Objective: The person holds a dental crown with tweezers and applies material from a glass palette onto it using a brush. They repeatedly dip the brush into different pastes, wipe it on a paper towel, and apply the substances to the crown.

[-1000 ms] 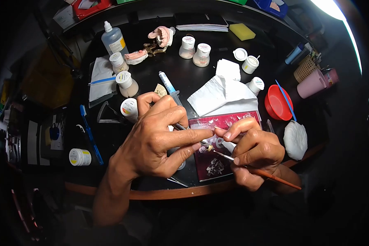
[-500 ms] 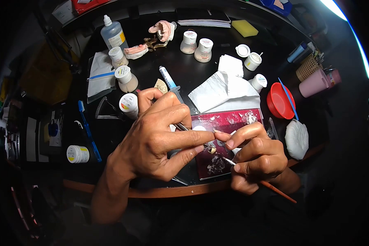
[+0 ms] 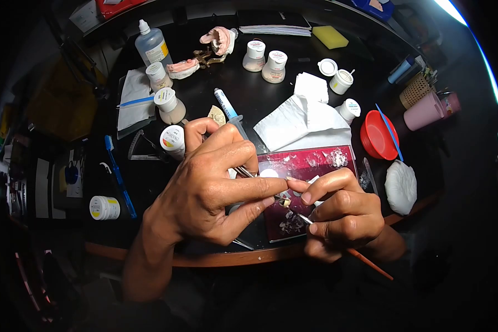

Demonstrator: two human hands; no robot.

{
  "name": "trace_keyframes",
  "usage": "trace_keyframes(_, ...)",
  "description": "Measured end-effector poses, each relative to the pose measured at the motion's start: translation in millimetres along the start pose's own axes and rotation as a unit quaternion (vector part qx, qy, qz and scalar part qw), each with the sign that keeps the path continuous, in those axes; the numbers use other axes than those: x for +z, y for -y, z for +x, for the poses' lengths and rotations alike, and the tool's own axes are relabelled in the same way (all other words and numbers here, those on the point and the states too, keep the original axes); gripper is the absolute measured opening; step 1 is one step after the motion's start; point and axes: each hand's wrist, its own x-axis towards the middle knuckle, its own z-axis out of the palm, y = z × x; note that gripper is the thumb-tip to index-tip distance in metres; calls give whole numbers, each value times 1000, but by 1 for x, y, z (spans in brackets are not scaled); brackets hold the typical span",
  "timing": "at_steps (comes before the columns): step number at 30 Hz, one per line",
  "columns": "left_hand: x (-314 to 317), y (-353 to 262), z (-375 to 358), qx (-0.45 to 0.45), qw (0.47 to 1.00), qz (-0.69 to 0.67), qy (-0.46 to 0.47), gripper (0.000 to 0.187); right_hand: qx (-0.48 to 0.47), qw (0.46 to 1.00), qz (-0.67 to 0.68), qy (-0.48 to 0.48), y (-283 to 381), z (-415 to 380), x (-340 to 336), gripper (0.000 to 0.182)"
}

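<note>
My left hand (image 3: pixel 216 185) grips a dark metal tool (image 3: pixel 243 171), with a small pale tooth-like piece (image 3: pixel 286 203) at its tip. Around a brush (image 3: pixel 368 263) with an orange-brown handle, my right hand (image 3: pixel 346 216) is closed, and the brush tip points at the small piece. The index fingertips of both hands meet or nearly meet. Beneath them lies a dark red slab (image 3: pixel 293 231) with white smears of material on it. A folded white tissue (image 3: pixel 285 124) is just beyond the slab.
Several jars, one of them a white jar (image 3: pixel 104 208), a clear bottle (image 3: pixel 152 44), dental models (image 3: pixel 220 41), a syringe (image 3: pixel 225 104) and a yellow sponge (image 3: pixel 330 38) surround the work. At right are a red bowl (image 3: pixel 377 135) and white pad (image 3: pixel 400 188); a blue toothbrush (image 3: pixel 119 177) lies left.
My right hand has shifted slightly left with the brush, whose tip sits a little lower and whose handle end has moved left and down. My left hand looks almost unmoved.
</note>
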Motion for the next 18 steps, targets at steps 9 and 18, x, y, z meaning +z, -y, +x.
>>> trace_keyframes(9, -1, -2, 1, -11, 1000, -10, 2, 39, 2, 1000, -6, 7, 0, 0, 0, 18)
trace_keyframes(18, 1, 0, 1, -12, 999, -32, 6, 27, 6, 1000, 15, -24, 1, -2, 2, 18)
